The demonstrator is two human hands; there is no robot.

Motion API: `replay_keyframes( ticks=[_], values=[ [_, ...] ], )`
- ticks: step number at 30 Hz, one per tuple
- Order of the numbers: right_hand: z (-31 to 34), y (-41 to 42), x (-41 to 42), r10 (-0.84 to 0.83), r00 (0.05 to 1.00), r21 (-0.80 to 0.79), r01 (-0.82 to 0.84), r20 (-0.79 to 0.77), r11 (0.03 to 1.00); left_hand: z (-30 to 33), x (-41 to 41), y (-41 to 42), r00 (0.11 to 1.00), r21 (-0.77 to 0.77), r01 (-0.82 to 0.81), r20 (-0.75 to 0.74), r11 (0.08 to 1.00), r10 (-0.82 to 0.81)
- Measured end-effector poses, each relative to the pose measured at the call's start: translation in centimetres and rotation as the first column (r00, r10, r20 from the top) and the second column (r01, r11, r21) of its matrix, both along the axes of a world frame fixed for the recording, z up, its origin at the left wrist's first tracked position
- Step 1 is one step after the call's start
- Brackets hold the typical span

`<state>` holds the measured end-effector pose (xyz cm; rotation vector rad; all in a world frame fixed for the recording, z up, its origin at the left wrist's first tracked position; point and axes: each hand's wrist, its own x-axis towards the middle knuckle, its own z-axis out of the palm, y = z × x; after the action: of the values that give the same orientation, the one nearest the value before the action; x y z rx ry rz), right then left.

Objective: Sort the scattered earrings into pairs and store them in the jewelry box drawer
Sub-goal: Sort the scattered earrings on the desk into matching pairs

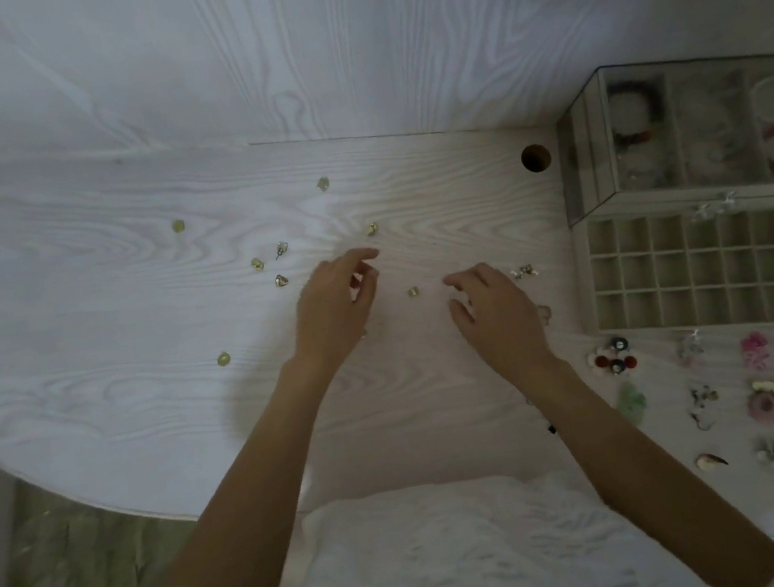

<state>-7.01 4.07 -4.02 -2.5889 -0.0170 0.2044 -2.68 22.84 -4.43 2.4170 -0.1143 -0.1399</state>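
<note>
Sorting underway: gold stud earrings (280,280) scattered on desk (102,197), 10 o'clock of left hand (334,310). Both hands, right hand (492,309) included, hover loose-fingered, grasping nothing. Drawer (694,275) at 3 o'clock looks unfilled.

Setting: a home, at a dressing or bedroom desk. Indicators: white wood-grain desk (152,189) with cable hole (535,158) at 2 o'clock; glass-lidded jewelry box (706,132) at 3 o'clock; fluffy white robe (421,569) at 6 o'clock.
</note>
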Motion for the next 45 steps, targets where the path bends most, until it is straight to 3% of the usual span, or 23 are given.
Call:
replay_keyframes(
  ticks=[5,14,25,40,45],
  values=[
    [-1.5,3.2,1.8,0.078,0.993,0.051,-0.074,-0.090,0.996,-1.9,3.0,0.7,0.992,-0.012,-0.112,-0.059,0.994,0.112],
    [-1.9,3.9,3.1,-0.005,0.997,0.002,0.005,-0.081,1.000,-2.7,7.1,-0.6,0.996,0.002,0.056,-0.070,0.998,-0.056],
    [-2.0,4.8,2.1,-0.011,0.999,0.030,0.012,-0.043,0.999,-2.9,2.8,2.4,0.998,-0.080,0.012,-0.058,0.997,-0.017],
    [-1.9,3.6,1.3,-0.044,0.997,-0.037,0.042,-0.064,0.998,-2.6,1.5,1.9,0.998,-0.012,0.000,-0.067,1.000,-0.001],
    [-0.8,1.1,-1.0,-0.093,0.996,0.021,0.093,-0.010,0.995,-1.7,-0.3,1.7,0.996,0.021,0.087,-0.018,0.996,-0.087]
  ],
)
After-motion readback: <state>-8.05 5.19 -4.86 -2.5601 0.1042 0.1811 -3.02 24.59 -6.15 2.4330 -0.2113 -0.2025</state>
